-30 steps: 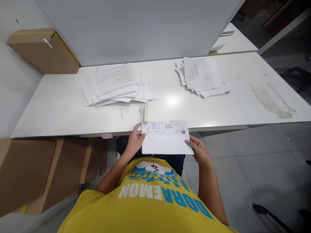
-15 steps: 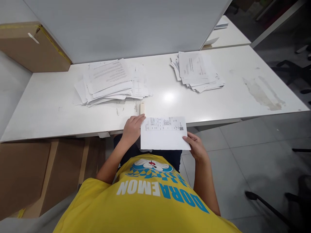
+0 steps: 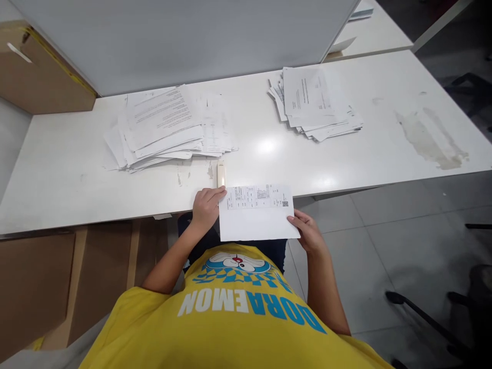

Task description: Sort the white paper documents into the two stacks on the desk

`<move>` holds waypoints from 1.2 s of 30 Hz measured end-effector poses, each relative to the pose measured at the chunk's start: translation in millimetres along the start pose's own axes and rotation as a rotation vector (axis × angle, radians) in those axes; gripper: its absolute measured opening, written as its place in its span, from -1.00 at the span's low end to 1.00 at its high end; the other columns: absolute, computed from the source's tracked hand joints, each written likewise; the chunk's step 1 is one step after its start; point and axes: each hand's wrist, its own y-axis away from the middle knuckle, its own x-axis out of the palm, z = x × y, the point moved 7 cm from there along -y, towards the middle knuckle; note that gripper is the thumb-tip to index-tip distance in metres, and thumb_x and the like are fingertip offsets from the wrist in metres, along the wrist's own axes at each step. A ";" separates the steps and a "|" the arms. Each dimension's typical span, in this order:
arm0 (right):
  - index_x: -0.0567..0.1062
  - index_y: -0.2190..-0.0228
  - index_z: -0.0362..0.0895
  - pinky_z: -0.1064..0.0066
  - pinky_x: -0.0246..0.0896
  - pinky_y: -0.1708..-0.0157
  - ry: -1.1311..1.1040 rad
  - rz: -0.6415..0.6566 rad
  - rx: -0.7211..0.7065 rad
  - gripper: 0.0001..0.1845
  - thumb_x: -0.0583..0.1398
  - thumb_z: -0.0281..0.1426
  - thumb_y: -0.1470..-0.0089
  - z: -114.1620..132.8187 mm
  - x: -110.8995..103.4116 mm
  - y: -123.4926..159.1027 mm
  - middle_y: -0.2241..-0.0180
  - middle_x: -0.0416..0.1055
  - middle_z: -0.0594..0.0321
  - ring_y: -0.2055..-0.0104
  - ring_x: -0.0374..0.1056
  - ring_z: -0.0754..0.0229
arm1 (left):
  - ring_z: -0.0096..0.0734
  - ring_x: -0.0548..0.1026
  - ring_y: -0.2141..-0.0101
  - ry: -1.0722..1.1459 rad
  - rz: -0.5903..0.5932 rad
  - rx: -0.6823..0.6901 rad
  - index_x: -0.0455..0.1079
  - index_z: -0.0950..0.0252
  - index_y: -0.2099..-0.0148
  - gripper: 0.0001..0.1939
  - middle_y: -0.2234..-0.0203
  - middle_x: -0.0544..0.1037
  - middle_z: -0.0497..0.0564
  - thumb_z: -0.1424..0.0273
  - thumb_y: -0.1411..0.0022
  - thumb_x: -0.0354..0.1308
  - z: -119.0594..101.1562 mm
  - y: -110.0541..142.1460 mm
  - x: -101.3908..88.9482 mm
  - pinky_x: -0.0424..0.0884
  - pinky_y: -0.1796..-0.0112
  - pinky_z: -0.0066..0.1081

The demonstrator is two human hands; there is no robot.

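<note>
In front of my shirt, just past the table's near edge, is a white printed sheet of paper [image 3: 258, 223] with text and a QR code along its far side. My right hand [image 3: 308, 230] grips its right edge, thumb on top and fingers beneath. At the opposite edge, my left hand [image 3: 207, 207] is closed on the far left corner, its other fingers partly hidden. A narrow cream-coloured tool [image 3: 221, 175], which looks like a small stapler, lies on the table against my left fingertips and that corner.
On the white table [image 3: 261, 169], a messy paper pile [image 3: 159, 125] lies at the left and another pile [image 3: 311, 102] at the right. A grey partition [image 3: 192, 41] rises behind. Cardboard boxes [image 3: 46, 77] stand at the left, with more [image 3: 34, 287] below the table.
The view has shifted slightly, moving the table and piles a little in the frame. Both hands keep their hold on the sheet at the same edges.
</note>
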 end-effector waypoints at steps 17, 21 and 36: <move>0.56 0.30 -0.08 0.24 0.43 0.25 -0.030 -0.354 -0.419 -0.67 0.36 -0.25 0.19 89.0 -64.0 -10.2 0.28 0.58 0.18 0.13 0.49 -0.04 | -0.22 0.50 0.03 0.053 0.063 -0.046 0.43 0.22 -0.02 -0.60 0.05 0.57 0.11 0.64 -0.27 -0.08 3.9 -0.2 3.0 0.44 0.06 -0.17; 0.36 0.38 -0.05 0.40 0.38 0.38 -0.152 -0.585 -0.611 -0.77 0.22 -0.24 0.12 128.6 -56.1 -49.5 0.23 0.45 0.21 0.14 0.42 0.12 | -0.21 0.51 0.04 0.040 0.026 -0.006 0.41 0.23 -0.04 -0.64 0.05 0.55 0.13 0.60 -0.28 -0.02 1.8 -0.7 -1.2 0.47 0.06 -0.17; 0.08 -0.16 -0.18 0.33 0.29 0.49 0.162 -0.716 -0.329 -0.43 0.06 -0.28 -0.17 179.9 -25.0 -188.4 0.36 0.34 0.26 0.54 0.20 0.27 | -0.20 0.52 0.04 0.037 0.034 -0.029 0.40 0.24 -0.06 -0.68 0.03 0.55 0.14 0.54 -0.32 -0.02 -5.7 3.0 -0.2 0.49 0.09 -0.17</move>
